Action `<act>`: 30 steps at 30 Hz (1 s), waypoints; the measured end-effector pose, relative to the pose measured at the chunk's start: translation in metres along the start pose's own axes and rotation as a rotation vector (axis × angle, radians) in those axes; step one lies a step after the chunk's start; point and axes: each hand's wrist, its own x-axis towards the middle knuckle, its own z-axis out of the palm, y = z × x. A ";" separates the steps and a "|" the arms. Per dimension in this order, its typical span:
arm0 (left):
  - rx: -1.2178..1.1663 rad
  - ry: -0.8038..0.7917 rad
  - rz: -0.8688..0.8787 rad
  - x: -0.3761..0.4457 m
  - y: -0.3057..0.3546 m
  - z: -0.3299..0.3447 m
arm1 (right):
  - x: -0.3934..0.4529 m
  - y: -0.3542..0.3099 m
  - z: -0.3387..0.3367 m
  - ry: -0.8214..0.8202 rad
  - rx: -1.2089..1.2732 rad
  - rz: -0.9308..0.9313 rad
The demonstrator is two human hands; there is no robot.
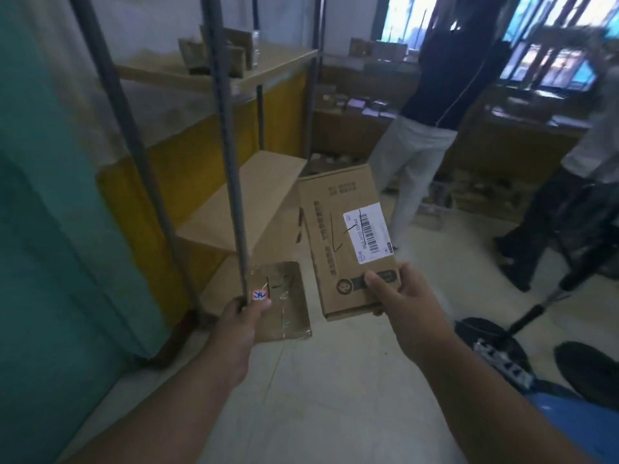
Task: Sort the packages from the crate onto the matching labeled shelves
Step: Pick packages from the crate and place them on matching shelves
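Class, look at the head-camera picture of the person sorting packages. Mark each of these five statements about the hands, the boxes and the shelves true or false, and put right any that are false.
1. Each hand holds a cardboard box. True: the left hand grips the small taped box, the right hand the long box.
2. The barcode label is on the small taped box. False: it is on the long box; the small one carries a little handwritten sticker.
3. The middle shelf of the near rack holds stacked boxes. False: its visible part is bare.
4. Boxes stand on the top shelf. True.
5. Both boxes rest on the floor. False: they are held above it.
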 end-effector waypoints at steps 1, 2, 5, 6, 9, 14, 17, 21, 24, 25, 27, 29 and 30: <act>0.023 -0.029 -0.008 0.021 0.006 0.022 | 0.021 0.003 -0.013 0.033 0.001 0.000; 0.039 -0.059 -0.003 0.044 0.010 0.044 | 0.043 0.007 -0.027 0.062 0.004 0.003; 0.004 -0.067 0.026 0.107 0.016 0.107 | 0.108 0.024 -0.059 0.089 0.005 0.005; -0.017 -0.059 0.032 0.128 0.018 0.126 | 0.133 0.029 -0.068 0.087 -0.003 -0.004; -0.055 -0.002 0.051 0.191 0.030 0.175 | 0.218 0.034 -0.089 0.059 -0.023 -0.003; -0.026 0.126 0.111 0.260 0.076 0.223 | 0.346 0.021 -0.090 -0.052 -0.087 0.017; -0.058 0.255 0.131 0.307 0.098 0.226 | 0.418 0.017 -0.067 -0.135 -0.115 0.016; -0.111 0.407 0.085 0.376 0.114 0.213 | 0.505 0.027 -0.017 -0.248 -0.123 0.029; -0.099 0.491 0.050 0.432 0.131 0.191 | 0.558 0.028 0.023 -0.322 -0.142 0.048; -0.103 0.519 0.036 0.447 0.132 0.182 | 0.573 0.026 0.035 -0.342 -0.144 0.055; -0.092 0.579 0.030 0.472 0.136 0.165 | 0.601 0.021 0.057 -0.394 -0.164 0.049; -0.090 0.644 0.012 0.481 0.151 0.163 | 0.627 0.014 0.077 -0.472 -0.192 0.047; -0.106 0.677 0.007 0.486 0.156 0.159 | 0.640 0.013 0.089 -0.514 -0.191 0.055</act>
